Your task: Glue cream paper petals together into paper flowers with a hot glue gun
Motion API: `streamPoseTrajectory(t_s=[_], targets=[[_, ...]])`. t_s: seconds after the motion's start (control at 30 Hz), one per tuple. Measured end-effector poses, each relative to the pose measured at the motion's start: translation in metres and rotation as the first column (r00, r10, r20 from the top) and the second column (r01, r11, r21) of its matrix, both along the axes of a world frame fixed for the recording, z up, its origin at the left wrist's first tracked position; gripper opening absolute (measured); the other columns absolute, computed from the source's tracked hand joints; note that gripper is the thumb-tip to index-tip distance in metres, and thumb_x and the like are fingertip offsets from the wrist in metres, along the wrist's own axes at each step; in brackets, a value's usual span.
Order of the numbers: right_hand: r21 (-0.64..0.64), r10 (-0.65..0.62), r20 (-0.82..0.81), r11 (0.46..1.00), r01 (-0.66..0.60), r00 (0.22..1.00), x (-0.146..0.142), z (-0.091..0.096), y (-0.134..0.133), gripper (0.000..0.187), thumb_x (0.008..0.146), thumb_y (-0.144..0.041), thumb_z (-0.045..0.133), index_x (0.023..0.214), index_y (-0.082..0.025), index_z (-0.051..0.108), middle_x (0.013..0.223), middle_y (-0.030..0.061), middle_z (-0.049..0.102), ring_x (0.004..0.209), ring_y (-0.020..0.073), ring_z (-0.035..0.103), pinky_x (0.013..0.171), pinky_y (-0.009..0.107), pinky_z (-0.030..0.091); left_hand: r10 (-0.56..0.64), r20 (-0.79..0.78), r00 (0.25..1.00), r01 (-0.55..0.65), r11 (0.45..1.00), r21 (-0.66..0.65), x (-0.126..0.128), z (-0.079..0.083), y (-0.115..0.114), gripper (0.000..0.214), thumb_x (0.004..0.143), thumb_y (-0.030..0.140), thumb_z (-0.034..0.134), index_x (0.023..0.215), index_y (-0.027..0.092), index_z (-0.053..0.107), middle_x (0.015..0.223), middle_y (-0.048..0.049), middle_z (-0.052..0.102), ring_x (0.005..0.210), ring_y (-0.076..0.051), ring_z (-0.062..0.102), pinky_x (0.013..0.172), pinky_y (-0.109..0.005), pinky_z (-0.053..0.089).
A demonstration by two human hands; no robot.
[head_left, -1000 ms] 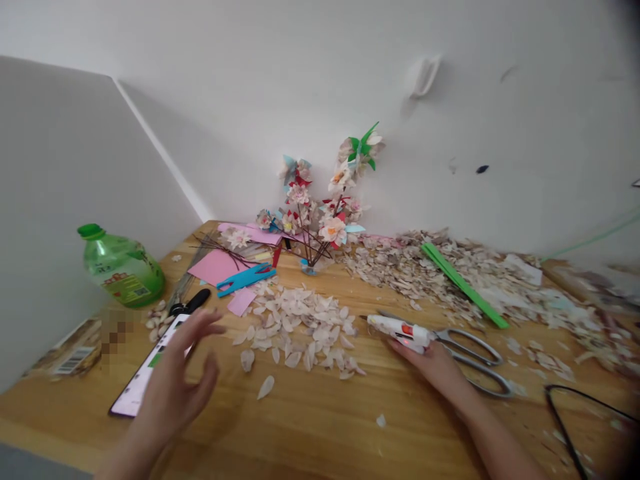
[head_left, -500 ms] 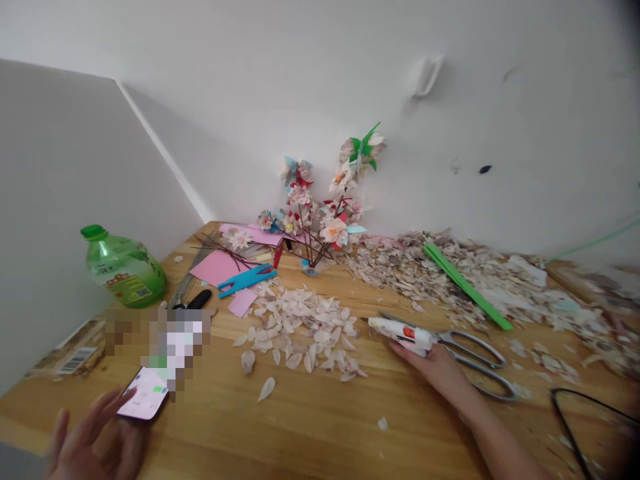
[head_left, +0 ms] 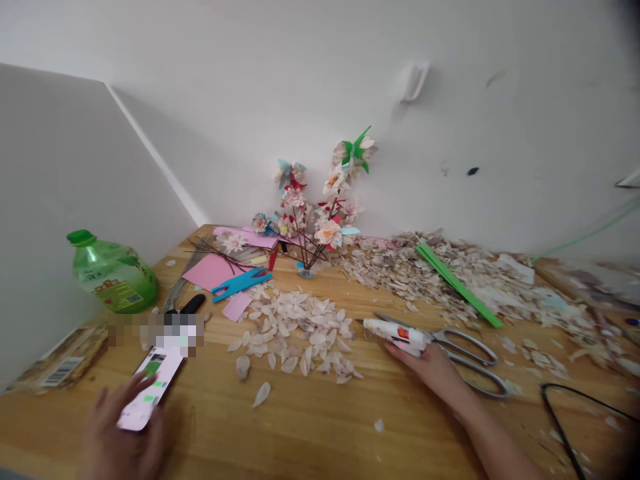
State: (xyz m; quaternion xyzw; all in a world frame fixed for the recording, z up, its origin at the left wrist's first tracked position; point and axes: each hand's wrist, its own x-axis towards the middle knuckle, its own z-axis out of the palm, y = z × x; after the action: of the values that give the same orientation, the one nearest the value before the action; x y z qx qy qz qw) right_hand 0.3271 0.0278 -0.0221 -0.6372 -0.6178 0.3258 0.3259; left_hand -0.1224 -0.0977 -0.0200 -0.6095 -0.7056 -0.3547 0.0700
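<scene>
My left hand is at a smartphone lying on the table at the left. Its fingers are apart and slightly blurred; one reaches over the lit screen and the thumb is along the phone's lower right edge. My right hand is wrapped round a white hot glue gun with an orange patch, its nozzle pointing left. Silver scissors lie partly under that hand and the gun. Left of the nozzle, pale dried petals are spread loosely over the wood.
Handmade petal flowers on thin stems stand at the back. A green bottle, pink paper and a blue strip are at the left. Heaped petals and green strips lie at the back right; a black cable is front right.
My left hand has moved further over the phone, and the screen content has shifted. My right hand still holds the glue gun in place. The whole view has shifted slightly.
</scene>
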Motion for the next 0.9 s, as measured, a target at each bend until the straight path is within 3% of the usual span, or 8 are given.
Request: streamPoseTrajectory(t_s=[0.07, 0.13, 0.23, 0.33, 0.6, 0.77, 0.83, 0.9], targets=[[0.0, -0.015, 0.009, 1.0, 0.015, 1.0, 0.001, -0.003, 0.001, 0.035, 0.066, -0.047, 0.064, 0.089, -0.021, 0.072, 0.093, 0.0049, 0.074, 0.089, 0.0315, 0.067, 0.082, 0.041, 0.052, -0.084, -0.069, 0.994, 0.082, 0.996, -0.023, 0.026, 0.01, 0.02, 0.036, 0.077, 0.022, 0.051, 0.112, 0.021, 0.044, 0.109, -0.0108, 0.056, 0.12, -0.032, 0.042, 0.103, -0.054, 0.03], [-0.001, -0.011, 0.022, 1.0, 0.011, 1.0, 0.002, -0.004, 0.001, 0.036, 0.067, -0.047, 0.063, 0.09, -0.021, 0.071, 0.094, 0.0052, 0.074, 0.09, 0.0317, 0.067, 0.082, 0.041, 0.052, -0.236, -0.095, 0.967, 0.231, 0.971, -0.057, 0.052, 0.016, 0.04, 0.042, 0.078, 0.022, 0.051, 0.118, 0.021, 0.04, 0.103, -0.0086, 0.061, 0.106, -0.027, 0.055, 0.095, -0.047, 0.042], [-0.022, 0.001, 0.04, 1.0, 0.0, 0.999, 0.001, -0.001, 0.001, 0.038, 0.067, -0.047, 0.062, 0.091, -0.018, 0.07, 0.096, 0.0067, 0.074, 0.092, 0.0324, 0.066, 0.083, 0.042, 0.051, -0.442, -0.14, 0.886, 0.419, 0.892, -0.168, 0.083, 0.019, 0.065, 0.039, 0.079, 0.016, 0.048, 0.117, 0.021, 0.041, 0.095, -0.0055, 0.066, 0.095, -0.022, 0.062, 0.1, -0.046, 0.038], [-0.05, -0.012, 0.027, 0.999, 0.013, 1.0, 0.0, 0.003, 0.0, 0.04, 0.067, -0.048, 0.062, 0.09, -0.017, 0.07, 0.095, 0.0077, 0.074, 0.091, 0.0326, 0.067, 0.082, 0.042, 0.051, -0.535, -0.142, 0.833, 0.497, 0.836, -0.233, 0.098, 0.016, 0.073, 0.045, 0.077, 0.017, 0.051, 0.121, 0.02, 0.04, 0.089, -0.0042, 0.066, 0.092, -0.021, 0.062, 0.102, -0.047, 0.036], [-0.016, -0.009, -0.003, 1.0, 0.009, 1.0, 0.001, 0.001, 0.0, 0.034, 0.068, -0.043, 0.064, 0.091, -0.019, 0.071, 0.098, 0.0072, 0.073, 0.093, 0.0316, 0.066, 0.084, 0.041, 0.051, -0.489, -0.041, 0.871, 0.467, 0.851, -0.241, 0.101, 0.008, 0.075, 0.047, 0.074, 0.015, 0.053, 0.12, 0.022, 0.045, 0.085, -0.0026, 0.069, 0.09, -0.022, 0.064, 0.099, -0.045, 0.04], [0.011, -0.014, -0.011, 1.0, 0.015, 1.0, -0.001, 0.001, 0.0, 0.033, 0.067, -0.043, 0.064, 0.089, -0.02, 0.072, 0.094, 0.0054, 0.074, 0.09, 0.0309, 0.067, 0.08, 0.04, 0.053, -0.419, 0.031, 0.908, 0.412, 0.875, -0.255, 0.103, 0.013, 0.077, 0.038, 0.074, 0.013, 0.049, 0.111, 0.023, 0.053, 0.082, -0.0038, 0.072, 0.084, -0.023, 0.065, 0.083, -0.041, 0.049], [-0.001, -0.021, -0.002, 1.0, 0.021, 1.0, 0.0, 0.0, 0.0, 0.033, 0.068, -0.044, 0.064, 0.089, -0.02, 0.072, 0.094, 0.0051, 0.074, 0.091, 0.0312, 0.067, 0.081, 0.041, 0.052, -0.371, 0.137, 0.918, 0.395, 0.882, -0.259, 0.102, 0.016, 0.077, 0.037, 0.074, 0.015, 0.051, 0.11, 0.024, 0.053, 0.08, -0.003, 0.071, 0.08, -0.022, 0.065, 0.077, -0.038, 0.049], [-0.023, -0.017, 0.008, 1.0, 0.017, 1.0, 0.001, -0.001, 0.0, 0.034, 0.068, -0.045, 0.063, 0.09, -0.02, 0.071, 0.095, 0.0057, 0.074, 0.092, 0.0315, 0.066, 0.082, 0.042, 0.052, -0.286, 0.338, 0.897, 0.384, 0.882, -0.274, 0.102, 0.019, 0.078, 0.037, 0.074, 0.021, 0.054, 0.11, 0.025, 0.051, 0.079, -0.0017, 0.07, 0.073, -0.02, 0.065, 0.067, -0.033, 0.049]])
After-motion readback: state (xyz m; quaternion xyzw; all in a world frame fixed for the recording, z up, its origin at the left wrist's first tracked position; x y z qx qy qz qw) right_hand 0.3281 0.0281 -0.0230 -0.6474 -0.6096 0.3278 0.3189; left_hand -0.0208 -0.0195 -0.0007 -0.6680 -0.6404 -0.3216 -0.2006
